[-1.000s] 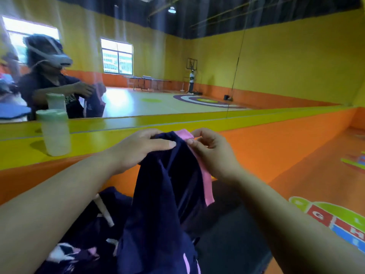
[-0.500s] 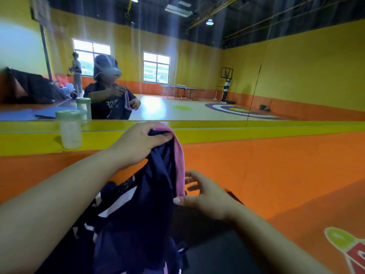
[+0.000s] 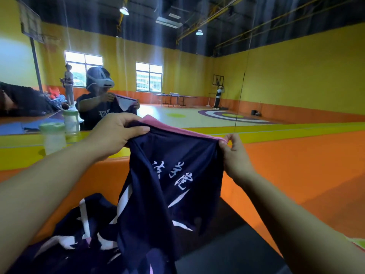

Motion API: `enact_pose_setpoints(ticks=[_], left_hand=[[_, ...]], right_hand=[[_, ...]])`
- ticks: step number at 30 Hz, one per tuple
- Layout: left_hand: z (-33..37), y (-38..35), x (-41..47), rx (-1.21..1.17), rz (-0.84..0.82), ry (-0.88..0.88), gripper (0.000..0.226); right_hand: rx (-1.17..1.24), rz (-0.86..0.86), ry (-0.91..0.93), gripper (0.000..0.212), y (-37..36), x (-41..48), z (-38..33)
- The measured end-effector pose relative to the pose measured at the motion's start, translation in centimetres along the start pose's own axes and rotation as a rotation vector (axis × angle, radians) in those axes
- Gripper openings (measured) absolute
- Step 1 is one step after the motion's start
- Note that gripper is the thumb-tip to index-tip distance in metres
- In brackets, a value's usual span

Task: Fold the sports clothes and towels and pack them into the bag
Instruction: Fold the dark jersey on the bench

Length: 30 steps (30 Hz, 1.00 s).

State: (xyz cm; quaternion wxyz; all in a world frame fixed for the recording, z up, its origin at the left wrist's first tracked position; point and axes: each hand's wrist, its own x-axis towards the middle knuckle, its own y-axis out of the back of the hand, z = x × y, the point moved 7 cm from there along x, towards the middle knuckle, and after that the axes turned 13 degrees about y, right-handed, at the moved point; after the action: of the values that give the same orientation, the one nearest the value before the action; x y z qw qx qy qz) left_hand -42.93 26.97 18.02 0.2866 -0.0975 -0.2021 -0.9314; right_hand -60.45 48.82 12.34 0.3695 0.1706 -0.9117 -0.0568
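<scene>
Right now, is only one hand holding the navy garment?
No, the left hand and right hand each grip the pink band of the navy garment.

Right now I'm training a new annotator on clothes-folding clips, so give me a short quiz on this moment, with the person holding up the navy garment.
1. True or false: the left hand and the right hand both hold the navy garment by its top edge.
2. The green-lidded bottle stands: A) left of the left hand; B) right of the right hand; C) on the garment.
3. Fill in: the band along the garment's top edge is ____.
Key: 1 true; 2 A; 3 pink.
</scene>
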Motion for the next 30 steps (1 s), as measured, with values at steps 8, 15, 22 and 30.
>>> enact_pose_setpoints(ticks=[8, 15, 22, 30], left_hand=[[4.3, -0.2, 3.2, 0.055, 0.095, -0.157, 0.021], [6.8, -1.7, 5.3, 0.085, 0.163, -0.216, 0.012], [10.8, -3.8, 4.9, 0.102, 0.218, -0.357, 0.011], [13.9, -4.8, 4.6, 0.045, 0.242, -0.422, 0.012]], right_hand=[[-0.25, 0.175, 0.281, 0.019, 7.5, 4.4, -7.5], [-0.591, -0.07, 0.221, 0.03, 11.8, 4.6, -9.3], [-0.821, 0.216, 0.351, 0.016, 16.7, 3.8, -13.8], [-0.968, 0.465, 0.368, 0.042, 21.4, 3.1, -17.7]])
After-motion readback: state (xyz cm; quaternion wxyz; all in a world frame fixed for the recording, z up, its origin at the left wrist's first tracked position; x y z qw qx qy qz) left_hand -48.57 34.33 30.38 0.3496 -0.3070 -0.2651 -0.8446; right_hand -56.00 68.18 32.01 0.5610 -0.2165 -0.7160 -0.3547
